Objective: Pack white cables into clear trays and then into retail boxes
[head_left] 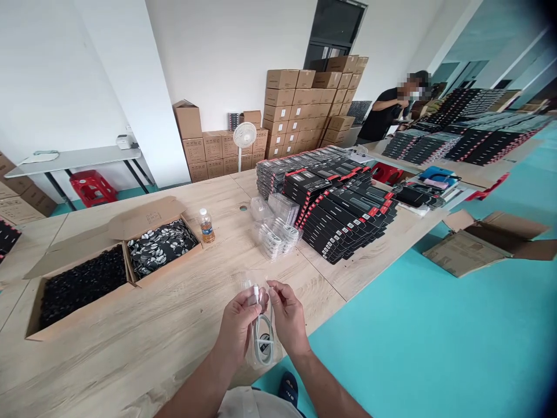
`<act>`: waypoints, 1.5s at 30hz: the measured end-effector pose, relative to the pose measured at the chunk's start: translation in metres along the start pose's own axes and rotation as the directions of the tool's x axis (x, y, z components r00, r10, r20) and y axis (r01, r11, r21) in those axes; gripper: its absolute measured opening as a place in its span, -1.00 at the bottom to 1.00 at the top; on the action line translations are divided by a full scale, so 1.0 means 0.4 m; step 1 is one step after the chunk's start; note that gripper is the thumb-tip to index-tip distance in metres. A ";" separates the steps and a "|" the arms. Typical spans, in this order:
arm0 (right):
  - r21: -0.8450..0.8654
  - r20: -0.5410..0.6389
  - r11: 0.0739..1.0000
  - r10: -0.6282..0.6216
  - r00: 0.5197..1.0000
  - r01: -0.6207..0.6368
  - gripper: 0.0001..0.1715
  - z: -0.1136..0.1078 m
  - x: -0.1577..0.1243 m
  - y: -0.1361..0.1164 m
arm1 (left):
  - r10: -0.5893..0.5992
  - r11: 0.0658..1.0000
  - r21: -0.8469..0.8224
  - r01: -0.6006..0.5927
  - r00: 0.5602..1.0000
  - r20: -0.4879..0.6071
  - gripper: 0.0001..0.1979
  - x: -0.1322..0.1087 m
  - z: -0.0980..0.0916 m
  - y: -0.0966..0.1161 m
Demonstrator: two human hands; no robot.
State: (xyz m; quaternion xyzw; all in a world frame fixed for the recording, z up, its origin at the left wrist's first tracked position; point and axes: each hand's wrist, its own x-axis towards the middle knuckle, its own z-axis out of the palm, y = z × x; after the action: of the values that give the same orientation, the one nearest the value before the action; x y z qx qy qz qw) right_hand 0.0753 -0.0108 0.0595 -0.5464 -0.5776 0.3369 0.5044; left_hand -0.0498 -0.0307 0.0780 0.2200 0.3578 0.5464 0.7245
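Note:
My left hand [238, 328] and my right hand [286, 316] are held together above the front edge of the wooden table [174, 325]. Between them is a clear plastic tray [256, 325] with a coiled white cable [262, 339] in it. Left fingers pinch the cable's white plug at the top of the tray. Right fingers pinch the tray's right edge. Farther back on the table lies a pile of clear trays [276, 229], some with cables, beside stacks of black and red retail boxes [343, 215].
Two open cartons [78, 284] [159, 247] of dark parts sit at the left, a small bottle [206, 226] beside them. Brown boxes [304, 110] and a fan [244, 137] stand by the back wall. A person [387, 113] works at a far table. An open carton [487, 241] lies on the teal floor.

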 end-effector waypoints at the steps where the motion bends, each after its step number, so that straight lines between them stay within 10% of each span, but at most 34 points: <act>1: -0.055 -0.008 0.998 -0.039 0.999 0.038 -0.66 -0.005 0.000 -0.002 | 0.005 1.000 -0.003 -0.005 1.000 -0.015 -0.65 0.002 0.002 -0.001; 8: -0.405 0.116 0.860 -0.289 0.950 0.311 -0.72 -0.020 -0.001 -0.021 | 0.072 0.997 -0.025 -0.072 0.997 -0.027 -0.70 0.015 0.008 -0.033; 23: -0.481 0.225 0.817 -0.236 0.945 0.318 -0.59 -0.005 -0.016 -0.041 | 0.066 0.996 -0.064 -0.067 0.998 -0.024 -0.76 0.022 0.000 -0.034; 36: -0.779 0.357 0.480 -0.188 0.915 0.403 -0.58 0.035 -0.039 -0.054 | -0.001 0.991 -0.131 -0.006 0.999 -0.048 -0.83 0.017 -0.015 -0.037; 45: -0.312 0.377 0.904 -0.165 0.911 0.293 -0.54 0.013 -0.002 -0.016 | 0.046 0.977 -0.208 -0.047 0.999 -0.012 -0.80 0.036 -0.045 -0.001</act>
State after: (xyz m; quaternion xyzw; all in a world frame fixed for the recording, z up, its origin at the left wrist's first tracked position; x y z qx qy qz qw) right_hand 0.0684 -0.0119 0.0639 -0.4901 -0.7693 0.2517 0.3234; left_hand -0.0609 -0.0183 0.0620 0.1494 0.2958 0.5985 0.7294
